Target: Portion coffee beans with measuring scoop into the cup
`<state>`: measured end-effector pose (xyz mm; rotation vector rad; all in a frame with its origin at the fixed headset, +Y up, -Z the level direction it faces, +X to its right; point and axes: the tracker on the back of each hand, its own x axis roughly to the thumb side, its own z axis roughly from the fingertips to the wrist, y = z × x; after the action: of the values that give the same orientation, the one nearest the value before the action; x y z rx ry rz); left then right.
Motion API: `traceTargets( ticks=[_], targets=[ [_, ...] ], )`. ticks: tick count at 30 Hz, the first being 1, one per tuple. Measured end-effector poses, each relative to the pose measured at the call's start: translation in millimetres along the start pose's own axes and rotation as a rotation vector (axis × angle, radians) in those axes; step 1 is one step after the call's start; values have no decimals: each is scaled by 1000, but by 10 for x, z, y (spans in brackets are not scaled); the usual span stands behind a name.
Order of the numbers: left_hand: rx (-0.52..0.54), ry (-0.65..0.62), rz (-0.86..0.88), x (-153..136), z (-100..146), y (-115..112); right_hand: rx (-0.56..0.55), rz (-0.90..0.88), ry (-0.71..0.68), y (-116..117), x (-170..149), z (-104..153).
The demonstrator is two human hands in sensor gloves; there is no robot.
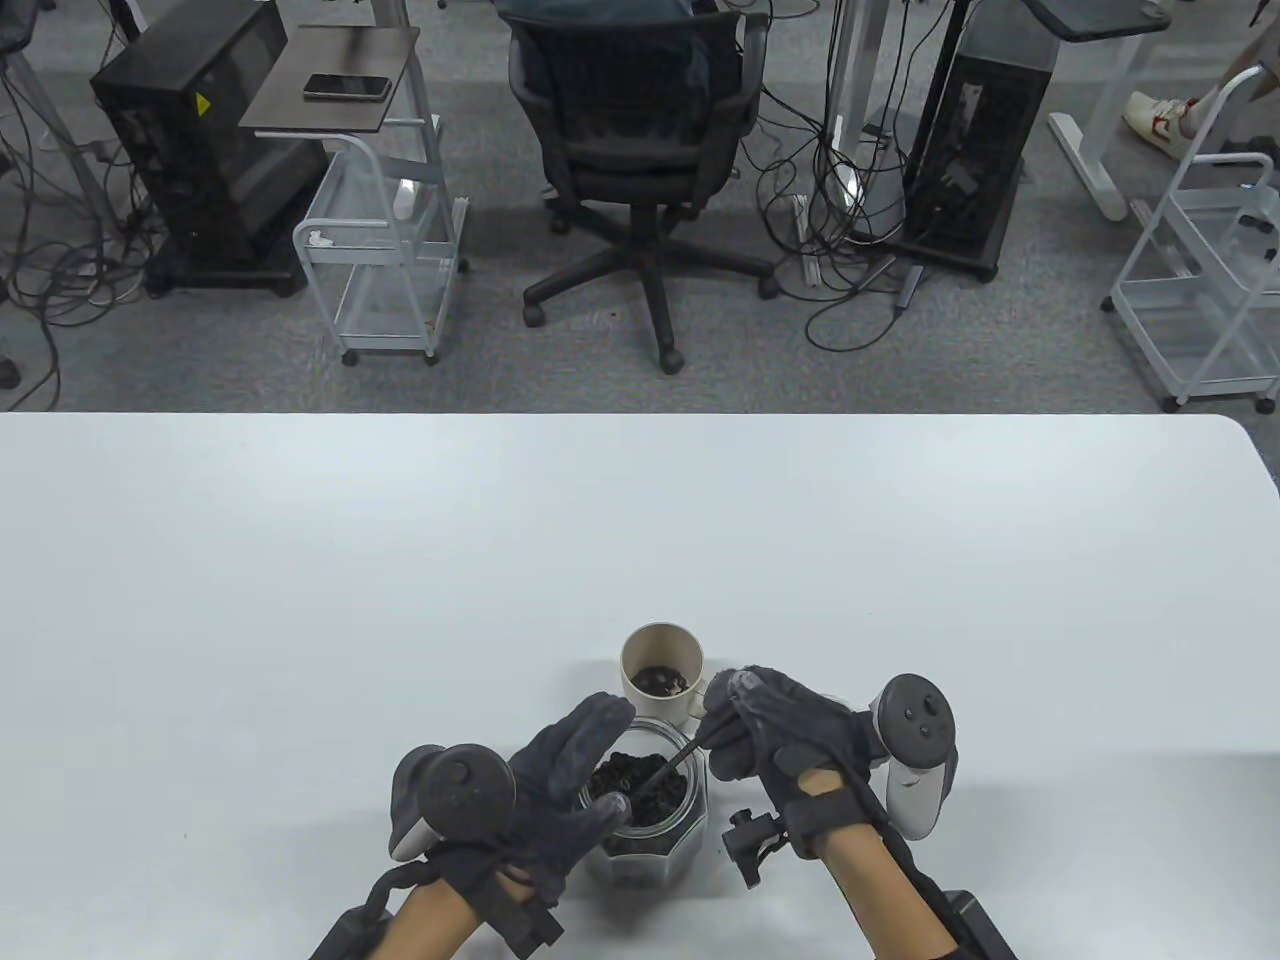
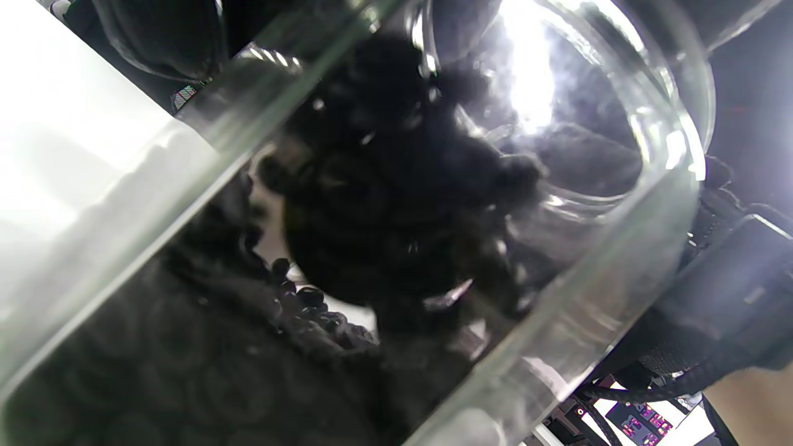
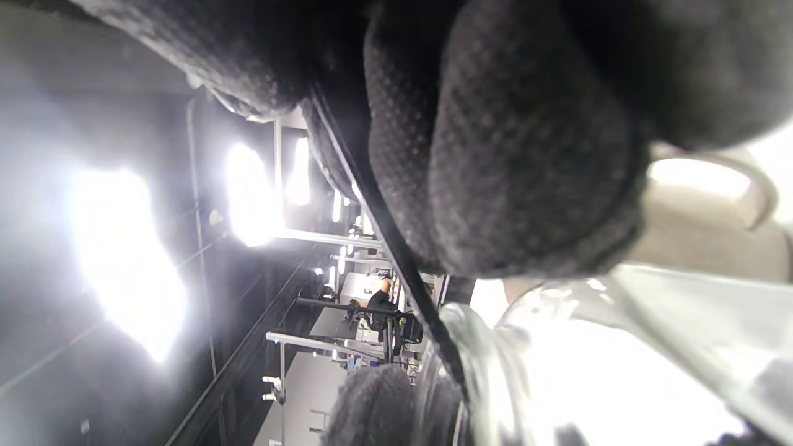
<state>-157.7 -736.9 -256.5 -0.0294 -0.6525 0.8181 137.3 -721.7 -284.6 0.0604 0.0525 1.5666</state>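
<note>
A glass jar of dark coffee beans stands near the table's front edge. My left hand wraps its left side, fingers curled round the rim. My right hand grips the black handle of the measuring scoop, which slants down into the jar among the beans. A beige cup with some beans in it stands just behind the jar. In the left wrist view the jar and beans fill the frame. The right wrist view shows the glove fingers, the scoop handle, the jar rim and the cup.
The white table stretches wide behind and beside the cup. Beyond its far edge are an office chair, white wire carts, computer towers and cables on the floor.
</note>
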Motion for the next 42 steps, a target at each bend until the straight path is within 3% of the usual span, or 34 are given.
traceTargets(
  ticks=[18, 42],
  targets=[
    [-1, 0, 0, -1, 0, 0, -83, -306, 180, -364, -299, -111],
    [-1, 2, 6, -6, 1, 2, -178, -519, 182, -474, -212, -32]
  ],
)
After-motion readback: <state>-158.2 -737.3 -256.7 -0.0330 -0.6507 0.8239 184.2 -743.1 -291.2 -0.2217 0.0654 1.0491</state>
